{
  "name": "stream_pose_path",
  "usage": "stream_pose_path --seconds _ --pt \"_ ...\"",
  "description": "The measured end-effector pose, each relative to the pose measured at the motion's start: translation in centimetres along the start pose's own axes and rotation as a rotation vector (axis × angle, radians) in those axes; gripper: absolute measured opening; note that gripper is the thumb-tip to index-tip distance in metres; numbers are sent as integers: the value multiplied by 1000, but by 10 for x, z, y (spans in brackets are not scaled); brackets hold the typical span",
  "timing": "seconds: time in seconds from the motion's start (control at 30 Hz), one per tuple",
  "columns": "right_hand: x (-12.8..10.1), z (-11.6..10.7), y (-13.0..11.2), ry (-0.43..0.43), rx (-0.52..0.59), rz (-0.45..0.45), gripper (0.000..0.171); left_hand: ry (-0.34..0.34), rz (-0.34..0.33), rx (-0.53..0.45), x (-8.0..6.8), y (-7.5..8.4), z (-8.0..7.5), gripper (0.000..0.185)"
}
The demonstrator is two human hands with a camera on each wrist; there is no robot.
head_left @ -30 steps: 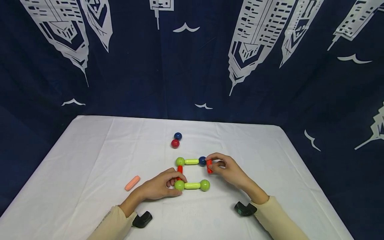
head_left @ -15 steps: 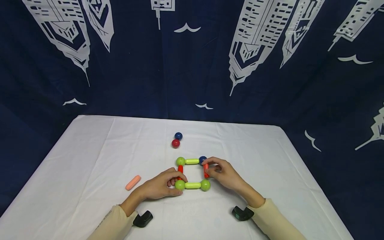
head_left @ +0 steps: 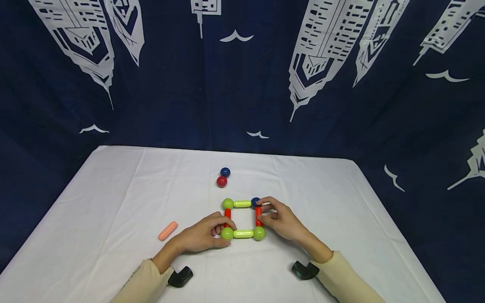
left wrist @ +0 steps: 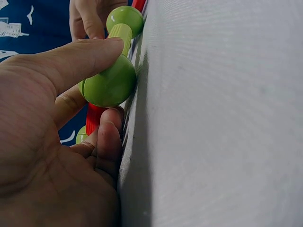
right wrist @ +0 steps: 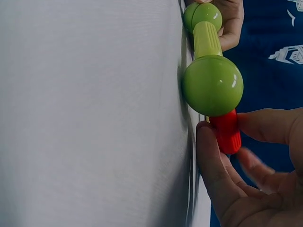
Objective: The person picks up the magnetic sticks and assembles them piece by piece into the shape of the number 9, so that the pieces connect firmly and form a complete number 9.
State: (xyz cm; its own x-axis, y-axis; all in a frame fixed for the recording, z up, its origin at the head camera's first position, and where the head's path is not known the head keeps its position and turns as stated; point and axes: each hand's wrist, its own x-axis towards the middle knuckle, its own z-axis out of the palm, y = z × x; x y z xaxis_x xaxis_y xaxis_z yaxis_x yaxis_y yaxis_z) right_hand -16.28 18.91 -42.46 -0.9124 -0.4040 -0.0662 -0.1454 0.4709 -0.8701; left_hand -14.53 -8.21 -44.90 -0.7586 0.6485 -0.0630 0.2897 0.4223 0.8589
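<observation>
A flat square of magnetic pieces lies on the white table (head_left: 113,198): green balls, yellow-green rods, red rods and one blue ball (head_left: 255,202). My left hand (head_left: 212,232) grips the near left green ball (head_left: 227,234) (left wrist: 110,87), thumb on top and fingers beneath, beside the left red rod (left wrist: 94,118). My right hand (head_left: 278,219) pinches the right red rod (head_left: 258,216) (right wrist: 226,131) between thumb and finger. That rod stands between the blue ball and the near right green ball (head_left: 259,233) (right wrist: 212,85). A yellow-green rod (right wrist: 206,39) joins the two near balls.
A loose blue ball (head_left: 225,172) and a red ball (head_left: 221,182) touch each other just behind the square. A salmon rod (head_left: 167,231) lies to the left of my left hand. A dark blue curtain (head_left: 242,84) with white towers hangs behind the table.
My right hand has brought the red rod left and down, from beside the blue ball into the gap between it and the near right green ball. My left hand stayed put.
</observation>
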Motion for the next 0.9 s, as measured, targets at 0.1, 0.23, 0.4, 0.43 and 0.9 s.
stream_pose_path --seconds 0.1,0.23,0.4,0.43,0.9 --pt "1 0 2 8 13 17 47 0 -1 -5 0 0 0 32" --pt "3 0 4 1 34 41 55 -1 -6 -5 0 1 0 32" --pt "4 0 -2 -5 52 61 58 2 -11 -3 0 1 0 32" --pt "4 0 -5 -5 55 65 58 3 -10 -2 0 1 0 33" --pt "11 -1 -1 -13 30 75 59 27 -24 -4 0 0 1 37"
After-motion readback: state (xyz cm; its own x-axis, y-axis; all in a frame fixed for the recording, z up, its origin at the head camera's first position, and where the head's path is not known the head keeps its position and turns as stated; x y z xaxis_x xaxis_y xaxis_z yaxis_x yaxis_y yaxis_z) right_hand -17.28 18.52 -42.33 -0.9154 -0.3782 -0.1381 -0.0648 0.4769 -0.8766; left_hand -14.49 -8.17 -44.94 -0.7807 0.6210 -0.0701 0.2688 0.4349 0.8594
